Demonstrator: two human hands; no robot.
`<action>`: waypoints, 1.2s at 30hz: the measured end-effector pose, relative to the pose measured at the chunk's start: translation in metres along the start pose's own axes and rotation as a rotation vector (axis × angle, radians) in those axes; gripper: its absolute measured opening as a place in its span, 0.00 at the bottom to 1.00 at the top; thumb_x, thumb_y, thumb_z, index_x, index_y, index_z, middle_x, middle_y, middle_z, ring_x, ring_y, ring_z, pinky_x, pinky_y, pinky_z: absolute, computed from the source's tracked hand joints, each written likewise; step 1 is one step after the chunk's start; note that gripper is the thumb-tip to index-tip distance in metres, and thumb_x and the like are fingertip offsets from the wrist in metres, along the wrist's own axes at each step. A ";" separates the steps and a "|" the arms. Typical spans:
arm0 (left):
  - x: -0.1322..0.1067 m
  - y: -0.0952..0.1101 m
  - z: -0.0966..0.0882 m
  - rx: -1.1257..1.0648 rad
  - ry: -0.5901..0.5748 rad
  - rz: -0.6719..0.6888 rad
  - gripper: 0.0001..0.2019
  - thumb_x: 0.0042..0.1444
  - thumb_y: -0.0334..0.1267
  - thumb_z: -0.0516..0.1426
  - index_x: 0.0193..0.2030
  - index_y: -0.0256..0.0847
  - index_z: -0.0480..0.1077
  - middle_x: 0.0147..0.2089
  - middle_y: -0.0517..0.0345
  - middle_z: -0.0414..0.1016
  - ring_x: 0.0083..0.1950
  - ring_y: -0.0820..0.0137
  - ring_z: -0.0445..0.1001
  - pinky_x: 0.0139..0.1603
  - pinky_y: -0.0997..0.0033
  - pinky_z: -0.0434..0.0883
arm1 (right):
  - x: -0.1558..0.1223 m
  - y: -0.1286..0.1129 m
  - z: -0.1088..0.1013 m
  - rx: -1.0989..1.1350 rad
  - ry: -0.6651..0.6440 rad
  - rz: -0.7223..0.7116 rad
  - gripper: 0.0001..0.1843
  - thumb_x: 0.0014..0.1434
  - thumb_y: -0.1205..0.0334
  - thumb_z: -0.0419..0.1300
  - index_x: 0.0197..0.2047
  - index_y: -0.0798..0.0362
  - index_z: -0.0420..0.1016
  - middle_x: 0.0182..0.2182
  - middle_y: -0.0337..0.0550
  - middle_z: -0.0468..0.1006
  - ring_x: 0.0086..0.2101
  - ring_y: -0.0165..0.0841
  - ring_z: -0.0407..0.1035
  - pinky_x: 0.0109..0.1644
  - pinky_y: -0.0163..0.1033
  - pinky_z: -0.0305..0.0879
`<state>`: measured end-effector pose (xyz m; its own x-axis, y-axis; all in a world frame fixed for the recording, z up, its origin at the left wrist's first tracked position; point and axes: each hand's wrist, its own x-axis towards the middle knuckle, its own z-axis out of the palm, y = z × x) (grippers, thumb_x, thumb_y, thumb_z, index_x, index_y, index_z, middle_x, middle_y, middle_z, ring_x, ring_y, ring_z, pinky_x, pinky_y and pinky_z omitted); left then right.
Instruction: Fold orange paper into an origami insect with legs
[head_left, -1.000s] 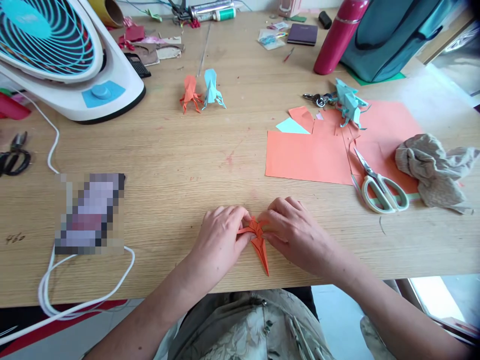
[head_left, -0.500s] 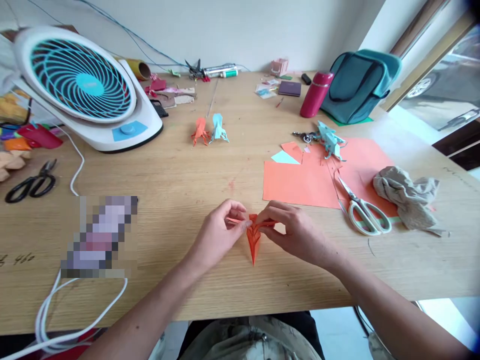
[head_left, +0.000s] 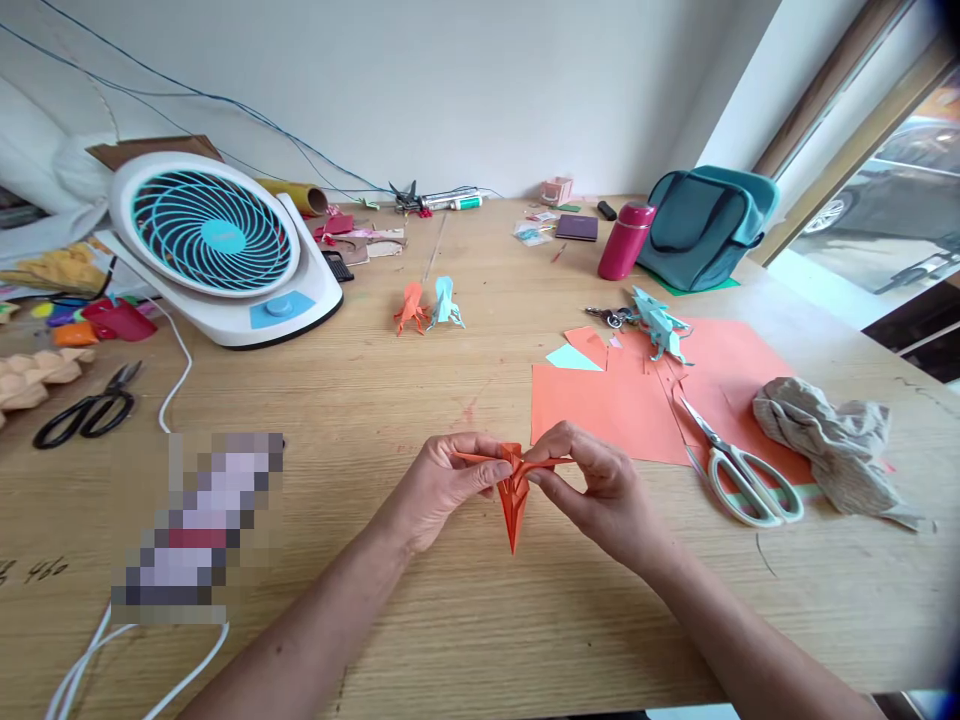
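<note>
One creased, spike-ended orange paper [head_left: 513,515], tip toward six o'clock, between left hand [head_left: 442,490] at nine and right hand [head_left: 611,500] at three, fingers [head_left: 487,474] pinching it. I count two folded paper figures [head_left: 445,300] toward eleven.

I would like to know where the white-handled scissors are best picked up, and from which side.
Probably by the handle loops of the white-handled scissors, coming from the person's side: the loops face that way and the blades point away. The crumpled cloth beside the loops makes their right side look less handy.
</note>
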<state>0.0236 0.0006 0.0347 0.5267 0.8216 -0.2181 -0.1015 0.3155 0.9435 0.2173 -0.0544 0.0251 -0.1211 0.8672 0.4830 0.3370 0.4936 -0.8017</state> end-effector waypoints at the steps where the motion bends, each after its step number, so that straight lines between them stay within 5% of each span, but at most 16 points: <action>1: 0.000 -0.002 0.003 -0.063 0.001 -0.019 0.16 0.43 0.47 0.75 0.34 0.39 0.82 0.33 0.58 0.81 0.35 0.72 0.75 0.40 0.73 0.69 | -0.001 0.000 0.000 0.011 0.016 0.025 0.03 0.66 0.68 0.62 0.40 0.50 0.76 0.34 0.40 0.78 0.36 0.31 0.74 0.41 0.38 0.72; 10: -0.002 -0.010 0.007 -0.168 -0.021 -0.085 0.17 0.45 0.45 0.75 0.35 0.37 0.79 0.35 0.56 0.81 0.40 0.69 0.78 0.47 0.69 0.72 | -0.006 0.007 0.010 0.154 0.026 0.209 0.06 0.65 0.61 0.64 0.45 0.48 0.76 0.37 0.40 0.79 0.37 0.32 0.74 0.44 0.40 0.75; 16: -0.003 -0.016 0.002 -0.318 -0.091 -0.243 0.16 0.51 0.45 0.72 0.37 0.36 0.77 0.34 0.59 0.79 0.35 0.74 0.79 0.38 0.77 0.74 | -0.006 0.013 0.017 0.467 -0.020 0.358 0.10 0.66 0.53 0.64 0.41 0.50 0.75 0.36 0.40 0.77 0.35 0.31 0.73 0.41 0.39 0.74; 22: -0.003 -0.019 0.002 -0.338 -0.105 -0.286 0.17 0.50 0.45 0.72 0.38 0.36 0.76 0.33 0.60 0.79 0.35 0.73 0.81 0.35 0.79 0.74 | -0.004 0.016 0.018 0.497 -0.011 0.373 0.12 0.63 0.51 0.66 0.38 0.50 0.73 0.36 0.40 0.78 0.38 0.32 0.74 0.45 0.39 0.73; 36: -0.009 -0.018 0.013 -0.096 0.026 0.029 0.17 0.52 0.46 0.71 0.35 0.36 0.74 0.33 0.61 0.75 0.35 0.76 0.73 0.39 0.78 0.71 | -0.004 0.008 0.015 0.605 -0.042 0.390 0.08 0.65 0.56 0.66 0.41 0.49 0.74 0.32 0.36 0.74 0.34 0.28 0.71 0.41 0.34 0.68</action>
<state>0.0316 -0.0181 0.0231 0.5002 0.8429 -0.1983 -0.1976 0.3341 0.9216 0.2062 -0.0523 0.0113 -0.1372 0.9836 0.1174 -0.2120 0.0866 -0.9734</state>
